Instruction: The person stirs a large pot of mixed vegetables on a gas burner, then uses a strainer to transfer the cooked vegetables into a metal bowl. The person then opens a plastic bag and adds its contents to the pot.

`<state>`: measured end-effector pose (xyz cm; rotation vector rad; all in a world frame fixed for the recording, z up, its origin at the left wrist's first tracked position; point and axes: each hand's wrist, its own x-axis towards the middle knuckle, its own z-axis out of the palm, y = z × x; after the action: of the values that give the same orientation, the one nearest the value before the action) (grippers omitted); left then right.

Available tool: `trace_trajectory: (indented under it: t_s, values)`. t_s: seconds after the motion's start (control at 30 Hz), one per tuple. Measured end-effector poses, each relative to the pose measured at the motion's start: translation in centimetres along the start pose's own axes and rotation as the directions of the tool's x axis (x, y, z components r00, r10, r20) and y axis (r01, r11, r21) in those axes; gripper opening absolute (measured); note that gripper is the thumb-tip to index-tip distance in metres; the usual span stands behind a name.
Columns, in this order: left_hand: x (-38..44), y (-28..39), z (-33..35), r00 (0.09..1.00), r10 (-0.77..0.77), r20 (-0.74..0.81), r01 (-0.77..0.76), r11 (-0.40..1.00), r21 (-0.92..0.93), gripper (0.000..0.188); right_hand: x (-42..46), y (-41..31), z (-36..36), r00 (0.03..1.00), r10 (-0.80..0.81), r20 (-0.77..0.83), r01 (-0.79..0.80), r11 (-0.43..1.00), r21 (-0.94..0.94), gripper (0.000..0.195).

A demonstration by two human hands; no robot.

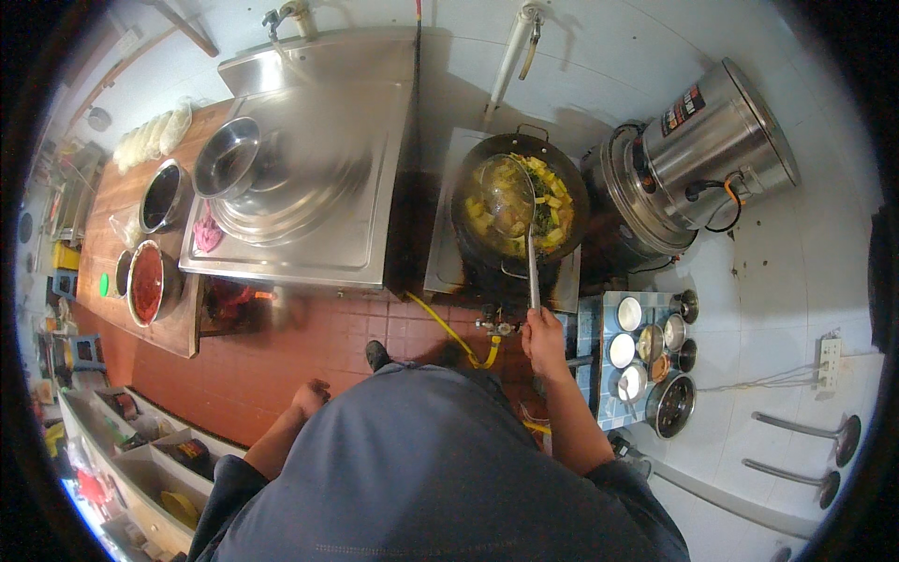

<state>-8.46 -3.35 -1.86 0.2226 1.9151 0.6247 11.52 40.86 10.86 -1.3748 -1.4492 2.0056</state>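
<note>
My right hand (544,341) is closed around the handle of a long-handled metal strainer (508,195). The strainer's round bowl lies over the left part of a dark two-handled wok (577,211) on the stove (449,249). Yellow-green chunks of food (551,193) with dark green leaves sit in the wok in some liquid, and more food shows under the strainer. My left hand (311,398) hangs low at my left side, away from the stove, with its fingers loosely curled and nothing visible in it.
A steel counter (295,260) with a metal bowl (226,160) adjoins a wooden table (105,211) holding a bowl of red sauce (146,284). Tall steel pots (716,140) stand right of the wok. Seasoning bowls (630,314) cover a blue tiled stand (609,414). A yellow hose (449,329) runs below the stove.
</note>
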Motion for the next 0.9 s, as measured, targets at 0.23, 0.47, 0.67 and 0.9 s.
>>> trace_trajectory:
  t_s: [0.23, 0.47, 0.67, 0.9]
  values:
    - [0.9, -1.7, 0.4, 1.000, 0.001, 0.026, -0.005, 0.989, 0.151, 0.048, 0.4, -0.1, -1.1, 0.999, 0.039, 0.032, -0.039, 0.999, -0.017, 0.019]
    - [0.2, -1.2, 0.0, 0.982, 0.181, 0.055, -0.189, 0.919, 0.345, 0.038, 0.2, -0.1, -1.6, 0.998, 0.044, 0.048, -0.043, 0.999, -0.021, 0.018]
    - [-1.6, 2.0, 0.4, 0.998, -0.005, -0.063, 0.009, 0.998, 0.064, 0.037, 0.6, 0.0, -1.6, 0.997, 0.055, 0.059, -0.053, 0.998, -0.021, 0.019]
    - [-0.5, 0.3, -0.3, 0.986, 0.150, 0.075, -0.167, 0.898, 0.407, 0.041, 0.7, 0.3, -1.4, 0.997, 0.022, 0.080, -0.018, 0.998, -0.057, 0.021]
